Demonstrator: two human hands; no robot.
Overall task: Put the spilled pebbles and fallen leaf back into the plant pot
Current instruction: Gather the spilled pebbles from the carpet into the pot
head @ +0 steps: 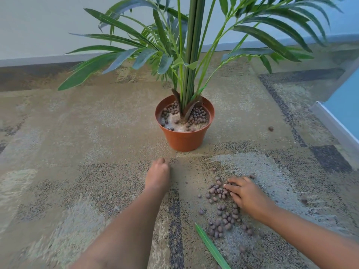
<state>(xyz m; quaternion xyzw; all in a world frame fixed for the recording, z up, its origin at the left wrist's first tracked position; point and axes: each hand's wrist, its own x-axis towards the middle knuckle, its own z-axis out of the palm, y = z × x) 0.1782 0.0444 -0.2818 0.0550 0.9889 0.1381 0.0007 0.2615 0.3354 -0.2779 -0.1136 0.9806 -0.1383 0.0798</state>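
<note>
An office-like room, with patterned carpet tiles [77, 133] and grey skirting [38, 60].

Single head-worn wide-angle camera is looking forward and down at the floor [77, 133] from close range; plant pot [184, 139] is sitting centre frame, wall [58, 26] crossing the upper edge.

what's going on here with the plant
A person is clearing up small round brown pebbles spilled on the patterned carpet. Their right hand rests on the pile. The left hand is out toward the orange-brown plant pot, fingers hidden. The long green fallen leaf lies untouched beside the pebbles.
</note>
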